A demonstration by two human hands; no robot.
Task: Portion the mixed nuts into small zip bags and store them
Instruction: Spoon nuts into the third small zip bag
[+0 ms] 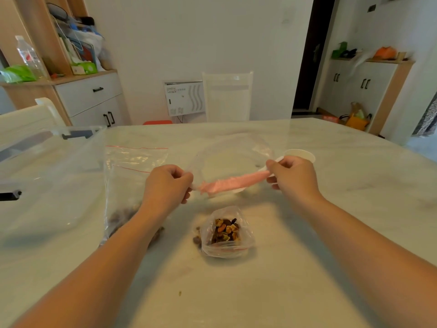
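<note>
My left hand (166,185) and my right hand (292,176) each pinch one end of the pink zip strip of a clear empty zip bag (233,159), held stretched above the table. The bag's mouth hangs open behind the strip. Below it, a small zip bag (225,233) filled with mixed nuts stands open on the marble table (331,233). A larger clear bag (127,185) with a red zip line lies to the left, partly under my left forearm, with dark nuts at its lower end.
A white paper cup (300,155) sits just behind my right hand. A clear plastic storage box (47,171) with a lid stands at the table's left. A few loose nuts (196,237) lie beside the small bag. A white chair (227,98) stands across the table.
</note>
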